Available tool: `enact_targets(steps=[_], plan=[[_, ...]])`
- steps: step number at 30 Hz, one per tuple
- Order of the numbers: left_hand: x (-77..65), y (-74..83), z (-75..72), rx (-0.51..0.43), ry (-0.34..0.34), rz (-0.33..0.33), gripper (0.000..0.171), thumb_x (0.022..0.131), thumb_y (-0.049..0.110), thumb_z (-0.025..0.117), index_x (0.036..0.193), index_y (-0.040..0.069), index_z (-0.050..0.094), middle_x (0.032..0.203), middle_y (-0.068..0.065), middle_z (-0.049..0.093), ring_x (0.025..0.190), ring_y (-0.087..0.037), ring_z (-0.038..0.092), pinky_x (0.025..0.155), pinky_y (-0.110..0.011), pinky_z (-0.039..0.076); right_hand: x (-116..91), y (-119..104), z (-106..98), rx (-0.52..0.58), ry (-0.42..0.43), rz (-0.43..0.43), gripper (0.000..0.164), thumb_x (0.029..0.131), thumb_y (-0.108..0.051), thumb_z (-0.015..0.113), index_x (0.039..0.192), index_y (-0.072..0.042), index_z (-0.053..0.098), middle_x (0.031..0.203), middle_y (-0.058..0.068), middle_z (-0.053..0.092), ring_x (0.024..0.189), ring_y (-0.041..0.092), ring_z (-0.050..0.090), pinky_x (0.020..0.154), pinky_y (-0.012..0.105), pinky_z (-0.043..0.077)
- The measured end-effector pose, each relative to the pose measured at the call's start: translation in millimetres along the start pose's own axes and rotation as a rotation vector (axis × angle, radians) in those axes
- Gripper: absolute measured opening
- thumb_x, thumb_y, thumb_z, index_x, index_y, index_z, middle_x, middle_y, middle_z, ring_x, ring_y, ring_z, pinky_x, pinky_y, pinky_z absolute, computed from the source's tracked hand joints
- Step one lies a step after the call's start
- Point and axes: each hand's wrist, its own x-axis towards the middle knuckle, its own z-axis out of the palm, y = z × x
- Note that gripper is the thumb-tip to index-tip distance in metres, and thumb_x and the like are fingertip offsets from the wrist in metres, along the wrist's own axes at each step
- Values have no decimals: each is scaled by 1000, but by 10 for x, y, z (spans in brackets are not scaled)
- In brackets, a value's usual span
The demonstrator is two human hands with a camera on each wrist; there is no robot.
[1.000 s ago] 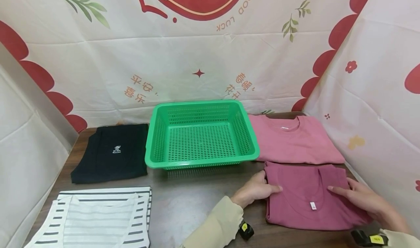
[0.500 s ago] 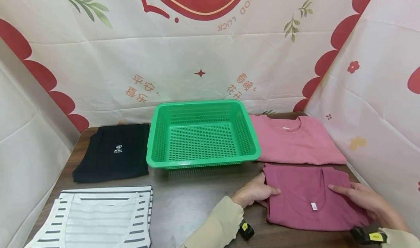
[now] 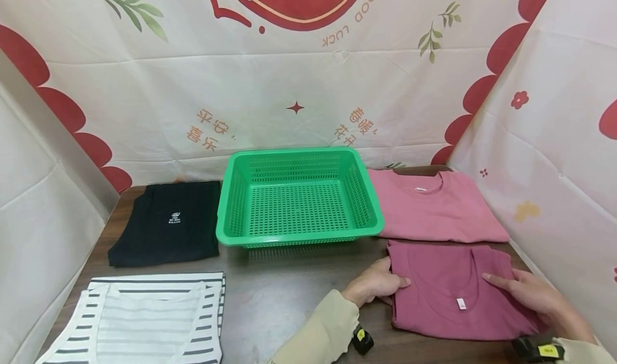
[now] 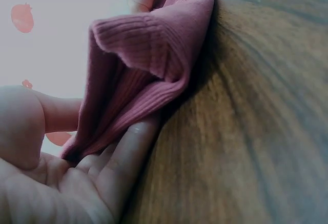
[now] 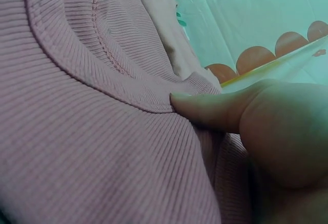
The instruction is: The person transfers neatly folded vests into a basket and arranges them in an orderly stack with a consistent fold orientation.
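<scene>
A folded mauve ribbed top (image 3: 434, 300) with a small white neck label lies at the right front of the table. My left hand (image 3: 376, 283) grips its left edge, thumb above and fingers underneath. In the left wrist view the folded layers of the top (image 4: 138, 44) stand between the thumb and the fingers (image 4: 128, 152), which rest against the wood. At the right side my right hand (image 3: 535, 294) holds the top, thumb on the fabric by the neckline. The right wrist view shows that thumb pressing the ribbed cloth (image 5: 102, 142); the other fingers are hidden.
A green plastic basket (image 3: 299, 241) stands at the back middle of the table (image 3: 270, 294). Behind the mauve top lies a folded pink shirt (image 3: 438, 214). On the left are a folded black garment (image 3: 166, 235) and a striped white top (image 3: 144, 321). Printed cloth walls (image 3: 270, 85) enclose the table.
The head view has shifted slightly, moving the scene a little to the right. Both hands keep their hold on the mauve top, which stays in place on the table.
</scene>
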Motion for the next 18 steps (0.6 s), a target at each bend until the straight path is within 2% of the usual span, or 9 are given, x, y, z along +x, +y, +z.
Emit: enact_targets(steps=[5,12,18], plan=[[2,-3,-5,18,12,-1,15,90,7,68,102,13,63,81,1,65,70,-14,65,61,-31,54,12,-4,7,-15,0,-15,73,103,-45,48,142,14,31,101,6,65,85,12,61,71,30,50],[-4,23,5,6,-2,-13,15,92,6,67,104,13,62,82,-1,65,70,-16,66,60,-35,56,-17,5,-14,32,1,13,69,103,-44,47,139,14,36,95,5,67,81,16,63,68,35,53],[-10,38,14,27,9,-1,16,92,7,67,106,14,63,83,1,64,72,-13,64,64,-31,53,-38,-16,-37,18,0,-8,69,104,-43,47,139,15,35,98,6,66,82,15,62,70,34,53]])
